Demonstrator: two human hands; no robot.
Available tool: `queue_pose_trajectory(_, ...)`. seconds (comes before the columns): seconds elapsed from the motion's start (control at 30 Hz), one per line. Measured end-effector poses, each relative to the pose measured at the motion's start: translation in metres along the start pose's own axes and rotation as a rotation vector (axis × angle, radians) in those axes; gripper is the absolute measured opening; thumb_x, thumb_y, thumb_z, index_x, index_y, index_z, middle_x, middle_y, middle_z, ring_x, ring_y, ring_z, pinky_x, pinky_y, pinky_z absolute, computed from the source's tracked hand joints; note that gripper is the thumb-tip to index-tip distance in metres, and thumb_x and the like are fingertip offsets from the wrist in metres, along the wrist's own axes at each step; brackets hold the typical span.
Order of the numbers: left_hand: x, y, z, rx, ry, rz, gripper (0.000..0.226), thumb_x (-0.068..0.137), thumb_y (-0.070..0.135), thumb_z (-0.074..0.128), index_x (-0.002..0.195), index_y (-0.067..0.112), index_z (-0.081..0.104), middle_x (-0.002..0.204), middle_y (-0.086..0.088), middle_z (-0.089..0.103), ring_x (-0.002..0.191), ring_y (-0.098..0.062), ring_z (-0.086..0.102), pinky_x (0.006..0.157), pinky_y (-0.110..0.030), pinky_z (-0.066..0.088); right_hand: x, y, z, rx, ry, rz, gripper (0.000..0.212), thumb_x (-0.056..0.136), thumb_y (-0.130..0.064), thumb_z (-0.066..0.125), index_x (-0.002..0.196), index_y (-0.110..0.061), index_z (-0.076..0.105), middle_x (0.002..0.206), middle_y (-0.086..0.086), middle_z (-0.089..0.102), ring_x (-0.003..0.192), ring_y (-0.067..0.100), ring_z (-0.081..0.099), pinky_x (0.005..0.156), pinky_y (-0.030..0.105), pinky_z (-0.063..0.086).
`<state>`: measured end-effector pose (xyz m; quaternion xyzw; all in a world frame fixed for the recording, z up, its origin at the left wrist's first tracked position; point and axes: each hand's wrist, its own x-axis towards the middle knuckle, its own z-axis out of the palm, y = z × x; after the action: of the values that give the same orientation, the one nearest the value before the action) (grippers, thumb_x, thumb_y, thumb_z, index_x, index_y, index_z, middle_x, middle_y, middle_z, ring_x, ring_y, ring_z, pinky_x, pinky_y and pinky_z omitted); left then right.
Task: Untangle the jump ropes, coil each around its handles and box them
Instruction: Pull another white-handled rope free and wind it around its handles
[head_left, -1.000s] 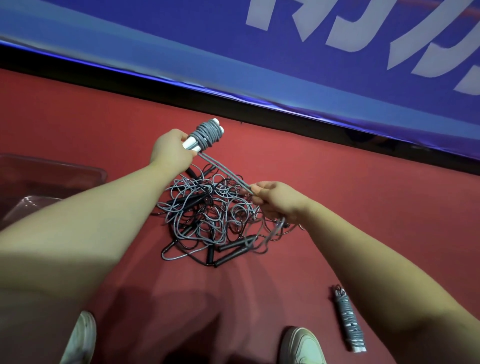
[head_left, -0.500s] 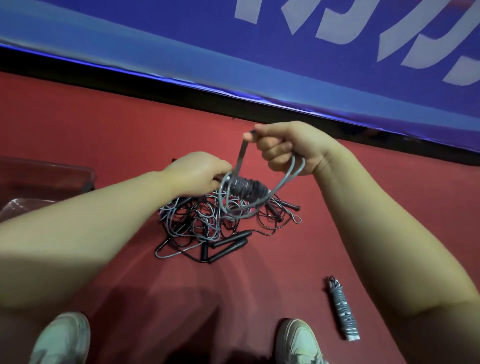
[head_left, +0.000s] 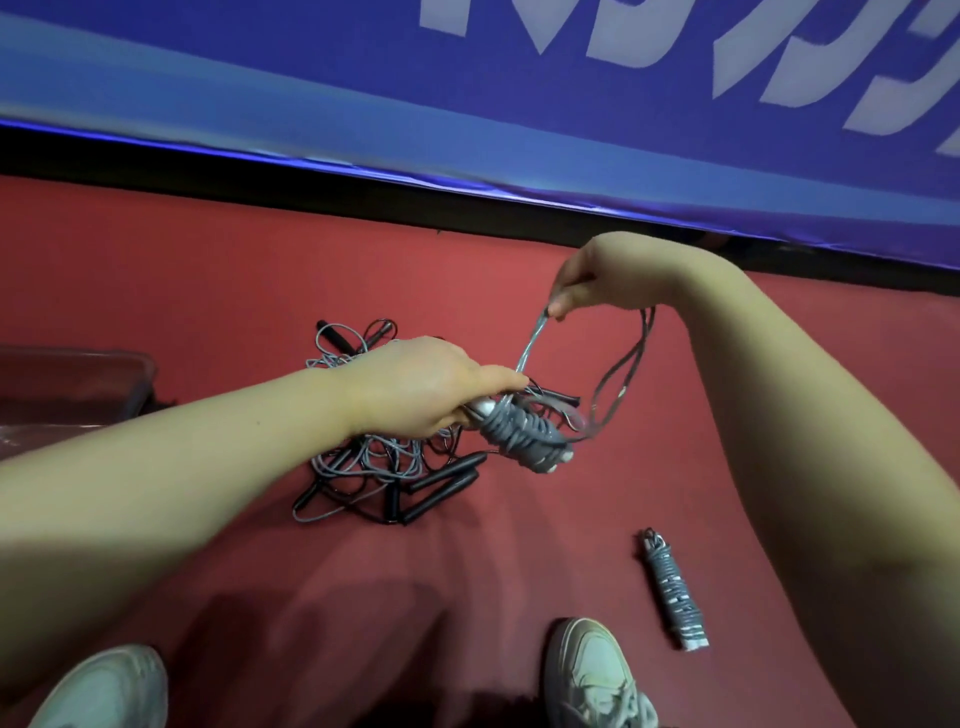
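**Operator:** Where are the edges around me?

**Spotter:** Ahead of you the red floor (head_left: 218, 291) ends at a black strip (head_left: 311, 171) that runs under a blue banner (head_left: 363, 114) with pale lettering. The strip slants down toward your right, so it comes nearest behind your right hand (head_left: 589, 275). At the left edge is a clear box (head_left: 104, 374), only partly in view and well apart from the ropes. Red floor stretches between that box and the tangle of jump ropes (head_left: 363, 460), and again from the tangle back to your left shoe (head_left: 104, 691) and right shoe (head_left: 597, 670).

**Operator:** And my hands?

**Spotter:** Your left hand (head_left: 415, 387) is wrapped around the handles of the half-wound jump rope (head_left: 519, 434) and holds it above the right side of the tangle. Your right hand is higher and farther out, pinching the grey cord (head_left: 532, 343) that rises from the bundle. The slack hangs from that hand as a long loop (head_left: 626, 364) curving back down to the bundle.

**Operator:** How does the rope look?

**Spotter:** Grey cord is wound in tight turns around the paired handles, with pale handle ends showing at both ends of the wrap. The bundle tilts down to your right. Below it, the tangle is a knot of grey and black cord on the floor, with several black handles (head_left: 441, 480) sticking out on the near side. A coiled jump rope (head_left: 675, 592) lies on the floor by itself, just beyond your right shoe and under your right forearm.
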<state>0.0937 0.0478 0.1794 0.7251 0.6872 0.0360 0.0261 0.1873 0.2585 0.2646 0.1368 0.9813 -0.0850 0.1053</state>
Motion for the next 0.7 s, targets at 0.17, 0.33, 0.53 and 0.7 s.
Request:
queue_pose_trajectory(0.17, 0.004, 0.004, 0.000, 0.011, 0.002, -0.007, 0.057, 0.093, 0.025, 0.050, 0.146, 0.029, 0.030, 0.114, -0.006, 0.064, 0.104, -0.028, 0.056, 0.087, -0.037, 0.042, 0.006, 0.008, 0.008, -0.566, 0.314, -0.316, 0.037, 0.083, -0.055, 0.054, 0.100, -0.026, 0.071, 0.089, -0.003, 0.065, 0.089, 0.023, 0.059, 0.073, 0.030, 0.013)
queue_pose_trajectory(0.33, -0.007, 0.007, -0.001, -0.365, 0.160, -0.098, 0.054, 0.086, 0.019, 0.066, 0.137, 0.024, 0.048, 0.118, 0.004, 0.066, 0.105, -0.017, 0.059, 0.086, -0.026, 0.040, 0.011, 0.017, 0.062, -0.566, 0.219, -0.181, 0.041, 0.093, -0.051, 0.041, 0.119, -0.028, 0.061, 0.106, -0.001, 0.060, 0.104, 0.022, 0.053, 0.090, 0.036, 0.021)
queue_pose_trajectory(0.53, 0.001, -0.004, -0.021, -0.747, 0.451, -0.386, 0.040, 0.078, 0.012, 0.074, 0.116, 0.021, 0.065, 0.098, 0.008, 0.067, 0.080, -0.001, 0.062, 0.071, -0.007, 0.044, 0.018, -0.008, 0.126, 0.488, -0.175, 0.014, 0.037, 0.099, -0.023, 0.046, 0.136, -0.016, 0.047, 0.134, 0.004, 0.053, 0.116, 0.013, 0.051, 0.100, 0.020, 0.036)
queue_pose_trajectory(0.7, 0.000, -0.022, -0.025, -1.031, 0.522, -0.564, 0.024, 0.081, 0.005, 0.070, 0.102, 0.015, 0.069, 0.077, -0.004, 0.071, 0.059, -0.005, 0.060, 0.055, -0.014, 0.046, 0.030, -0.048, 0.131, 1.170, -0.136, -0.156, 0.062, 0.078, 0.003, 0.050, 0.135, -0.016, 0.036, 0.125, 0.003, 0.056, 0.121, 0.017, 0.050, 0.101, 0.029, 0.042)
